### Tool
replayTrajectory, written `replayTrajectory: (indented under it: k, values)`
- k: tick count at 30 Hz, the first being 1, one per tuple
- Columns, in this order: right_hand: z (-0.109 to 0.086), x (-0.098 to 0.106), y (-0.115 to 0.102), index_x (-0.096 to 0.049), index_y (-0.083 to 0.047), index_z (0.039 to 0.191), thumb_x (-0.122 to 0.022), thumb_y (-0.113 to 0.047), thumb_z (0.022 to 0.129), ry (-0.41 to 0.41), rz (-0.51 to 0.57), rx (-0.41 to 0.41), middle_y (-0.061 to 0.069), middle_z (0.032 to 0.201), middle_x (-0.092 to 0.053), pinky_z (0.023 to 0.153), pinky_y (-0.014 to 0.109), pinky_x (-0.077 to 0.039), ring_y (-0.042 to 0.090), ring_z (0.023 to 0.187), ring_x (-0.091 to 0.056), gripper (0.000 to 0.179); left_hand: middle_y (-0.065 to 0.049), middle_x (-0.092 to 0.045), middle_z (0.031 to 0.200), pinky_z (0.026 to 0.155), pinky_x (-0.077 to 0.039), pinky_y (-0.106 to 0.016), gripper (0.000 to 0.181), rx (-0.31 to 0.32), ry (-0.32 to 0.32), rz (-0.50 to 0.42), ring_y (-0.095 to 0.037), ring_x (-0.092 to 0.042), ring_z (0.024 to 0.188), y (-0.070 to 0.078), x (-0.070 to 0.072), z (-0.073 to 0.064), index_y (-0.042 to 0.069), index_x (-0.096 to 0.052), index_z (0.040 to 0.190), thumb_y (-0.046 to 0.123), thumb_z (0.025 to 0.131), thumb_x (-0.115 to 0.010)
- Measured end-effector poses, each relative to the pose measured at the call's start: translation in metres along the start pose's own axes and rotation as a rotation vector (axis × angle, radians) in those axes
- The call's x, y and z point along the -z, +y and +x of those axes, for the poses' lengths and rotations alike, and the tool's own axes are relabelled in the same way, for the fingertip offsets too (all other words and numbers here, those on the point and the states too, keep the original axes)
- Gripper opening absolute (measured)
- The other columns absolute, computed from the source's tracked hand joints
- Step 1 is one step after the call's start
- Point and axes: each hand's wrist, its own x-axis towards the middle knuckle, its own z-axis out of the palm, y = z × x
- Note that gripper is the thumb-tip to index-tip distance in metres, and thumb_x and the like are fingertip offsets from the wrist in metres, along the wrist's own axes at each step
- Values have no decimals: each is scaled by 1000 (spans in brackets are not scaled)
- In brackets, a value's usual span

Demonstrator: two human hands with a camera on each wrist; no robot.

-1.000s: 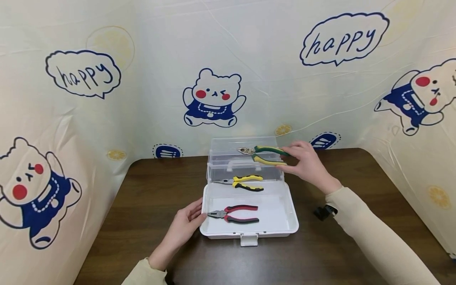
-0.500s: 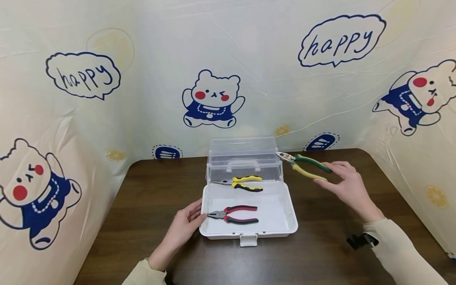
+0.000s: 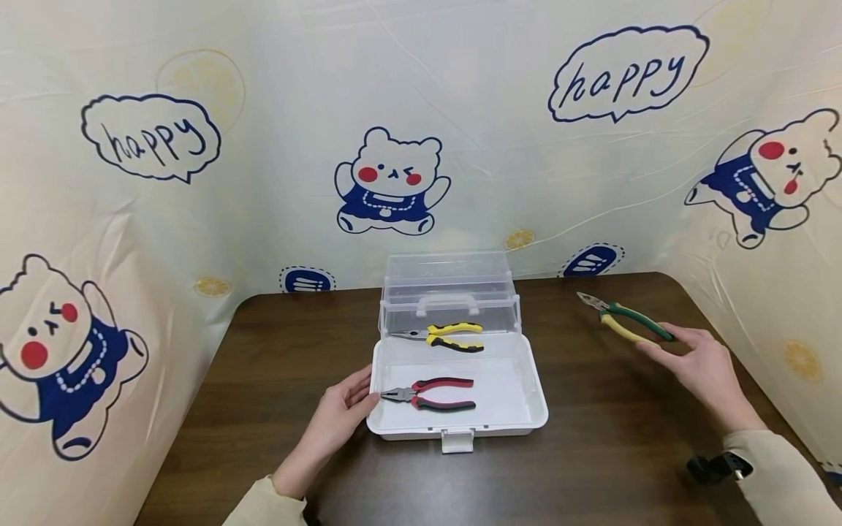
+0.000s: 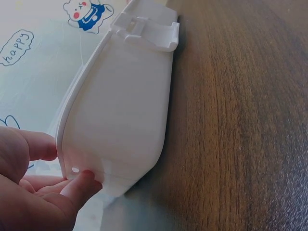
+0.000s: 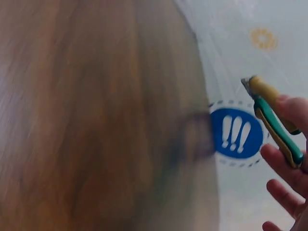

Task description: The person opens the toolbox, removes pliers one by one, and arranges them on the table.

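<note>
My right hand (image 3: 704, 365) holds green-and-yellow pliers (image 3: 618, 318) by the handle ends, over the right part of the table, their metal nose pointing back and left. In the right wrist view the thumb and fingers pinch the pliers' handles (image 5: 276, 130). My left hand (image 3: 335, 416) grips the left rim of a white toolbox (image 3: 536, 394), thumb on one side and fingers on the other, as the left wrist view shows at the box wall (image 4: 120, 96). Red-and-black pliers (image 3: 427, 394) lie in the toolbox's front. Yellow-and-black long-nose pliers (image 3: 454, 337) lie behind them.
The toolbox's clear lid (image 3: 450, 274) with a handle (image 3: 449, 303) stands open at the back. A white latch (image 3: 457, 441) hangs at its front. Printed cloth (image 3: 395, 73) encloses the dark wooden table (image 3: 276, 351) at the back and sides.
My right hand has carried the green-and-yellow pliers from above the toolbox lid to the right, away from the box and somewhat lower. My left hand has stayed on the toolbox rim.
</note>
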Motion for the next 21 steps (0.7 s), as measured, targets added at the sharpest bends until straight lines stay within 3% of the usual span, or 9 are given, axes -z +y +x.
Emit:
replayTrajectory:
  k: [3, 7, 14, 18, 21]
  values:
    - [1, 1, 15, -65, 6, 133, -77, -49, 93, 3, -30, -36, 28, 107, -70, 62, 35, -40, 39, 93, -55, 69, -27, -59, 144, 104, -53, -34, 53, -5, 0, -6, -37, -61, 130, -1, 0, 1, -10, -50, 148, -1, 99, -67]
    - [-1, 1, 30, -67, 7, 129, -75, -53, 93, 9, -73, -108, 22, 94, -72, 56, 31, -39, 33, 83, -54, 71, -27, -59, 144, 104, -53, -34, 52, -10, 1, -14, -37, -61, 130, -3, -1, 1, -10, -50, 148, -2, 99, -67]
    - [-9, 6, 45, -63, 8, 132, -69, -62, 93, -4, -126, -260, 36, 115, -66, 62, 42, -45, 48, 93, -57, 81, -29, -59, 143, 105, -52, -33, 51, -25, 6, -33, -39, -61, 130, -4, -3, 1, -12, -51, 146, -6, 98, -65]
    - [-10, 5, 48, -60, 14, 132, -68, -61, 94, -13, -164, -267, 40, 119, -64, 63, 47, -48, 52, 93, -59, 84, -29, -59, 143, 105, -52, -34, 51, -21, 8, -29, -39, -61, 130, -3, -2, 1, -12, -51, 146, -5, 98, -66]
    - [-10, 3, 48, -60, 16, 130, -69, -61, 93, -31, -190, -266, 39, 113, -65, 59, 44, -47, 51, 89, -60, 86, -29, -59, 143, 105, -52, -35, 51, -16, 6, -24, -38, -61, 130, -2, -2, 1, -11, -51, 146, -4, 98, -66]
